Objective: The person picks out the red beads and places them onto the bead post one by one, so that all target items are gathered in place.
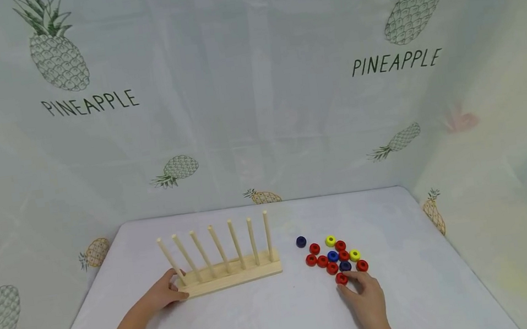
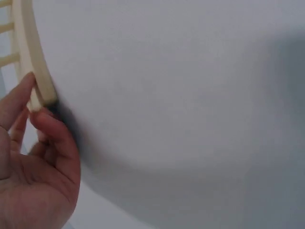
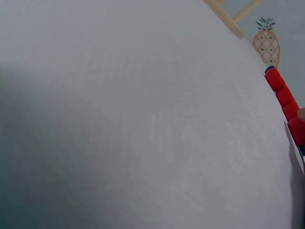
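Judging by the seven pegs (image 1: 268,236), all bare, the work is put at its very start: none of the beads (image 1: 332,268) is seated. The rack (image 1: 234,281) is gripped near its 9 o'clock end by the left hand (image 1: 162,293), thumb and fingers closed about the wood. All visible beads are left on the table (image 1: 264,320), grouped at 3 o'clock from the rack (one dark bead (image 1: 301,242) is found slightly apart, at the group's 10 o'clock). At its 6 o'clock edge, a red bead (image 1: 341,278) is pinched between the right hand's (image 1: 368,298) thumb and forefinger; whether it is lifted cannot be told.
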The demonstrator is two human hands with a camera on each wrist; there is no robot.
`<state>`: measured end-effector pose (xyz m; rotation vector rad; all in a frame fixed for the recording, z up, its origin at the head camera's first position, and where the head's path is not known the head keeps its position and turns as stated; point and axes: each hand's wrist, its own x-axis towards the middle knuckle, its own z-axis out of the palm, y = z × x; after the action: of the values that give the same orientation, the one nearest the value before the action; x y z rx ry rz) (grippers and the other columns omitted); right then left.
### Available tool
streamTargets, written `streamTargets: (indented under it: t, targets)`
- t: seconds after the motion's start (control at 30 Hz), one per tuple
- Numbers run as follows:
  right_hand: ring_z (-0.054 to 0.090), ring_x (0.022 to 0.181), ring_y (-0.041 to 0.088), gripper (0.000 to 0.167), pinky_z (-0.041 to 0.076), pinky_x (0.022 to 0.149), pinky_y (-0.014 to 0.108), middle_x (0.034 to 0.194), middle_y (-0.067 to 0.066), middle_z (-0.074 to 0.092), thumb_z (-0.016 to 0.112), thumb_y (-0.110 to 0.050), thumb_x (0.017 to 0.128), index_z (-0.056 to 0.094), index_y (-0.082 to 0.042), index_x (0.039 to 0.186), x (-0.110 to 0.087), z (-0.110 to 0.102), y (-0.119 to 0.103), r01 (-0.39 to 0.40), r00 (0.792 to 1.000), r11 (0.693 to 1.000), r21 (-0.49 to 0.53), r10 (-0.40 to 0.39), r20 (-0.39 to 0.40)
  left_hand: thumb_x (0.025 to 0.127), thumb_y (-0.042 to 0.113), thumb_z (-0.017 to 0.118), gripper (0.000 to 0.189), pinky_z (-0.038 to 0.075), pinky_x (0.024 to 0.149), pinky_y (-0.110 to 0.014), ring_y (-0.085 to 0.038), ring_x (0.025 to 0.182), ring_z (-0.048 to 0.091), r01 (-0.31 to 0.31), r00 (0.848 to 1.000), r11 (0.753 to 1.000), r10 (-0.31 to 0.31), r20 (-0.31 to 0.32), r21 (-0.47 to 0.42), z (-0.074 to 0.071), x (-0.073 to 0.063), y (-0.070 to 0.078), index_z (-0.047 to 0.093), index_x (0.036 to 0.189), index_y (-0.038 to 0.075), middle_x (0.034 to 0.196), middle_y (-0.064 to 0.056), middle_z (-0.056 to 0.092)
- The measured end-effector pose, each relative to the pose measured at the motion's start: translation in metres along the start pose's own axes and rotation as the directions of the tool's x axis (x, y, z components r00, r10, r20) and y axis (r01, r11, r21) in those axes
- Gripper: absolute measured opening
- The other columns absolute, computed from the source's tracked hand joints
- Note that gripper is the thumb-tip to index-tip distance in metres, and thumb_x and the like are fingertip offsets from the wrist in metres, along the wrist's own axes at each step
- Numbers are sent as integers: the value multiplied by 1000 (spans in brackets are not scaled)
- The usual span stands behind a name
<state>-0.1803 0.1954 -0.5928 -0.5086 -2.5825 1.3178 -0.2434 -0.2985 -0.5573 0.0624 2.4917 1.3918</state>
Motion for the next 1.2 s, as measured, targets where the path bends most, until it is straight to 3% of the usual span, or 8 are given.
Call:
streamTargets:
  t: [0.2,0.33,0.8,1.0,1.2]
  targets:
    - [44,120,36,32,35,102,60,120,13,60,76,-14,85,68,-8,116,1,0,0,-25,1000,1000,0,25,9,94,13,64,58,43,44,-20,-7,46,49,76,996,974,-66,55,-215,2,-2,-6,29,138,-3,56,1,53]
    - [44,120,35,32,33,102,60,119,12,61,77,-13,84,69,-8,115,3,2,-3,-15,1000,1000,5,15,8,97,17,62,53,43,43,-20,-5,45,49,81,996,955,-69,52,-286,1,1,-8,34,135,-5,56,2,55]
    - [42,122,39,34,31,101,64,121,15,60,76,-14,85,68,-7,118,2,3,1,-43,999,999,-32,44,8,96,18,64,49,42,42,-19,-4,42,47,46,999,953,-52,-14,-301,10,3,-12,40,130,-8,55,2,53]
    - [40,123,42,32,31,101,65,124,19,56,75,-14,86,68,-5,116,3,2,0,-89,996,996,0,89,-3,96,20,64,47,42,43,-21,-6,43,48,34,998,966,-46,-39,-256,12,2,-12,42,127,-7,55,2,53]
    - [37,125,44,32,30,102,66,126,22,54,75,-12,86,68,-4,116,6,0,-3,-124,992,992,35,123,37,96,22,65,49,41,42,-21,-7,44,48,44,997,968,-58,-53,-246,15,-2,-15,42,129,-7,55,2,53]
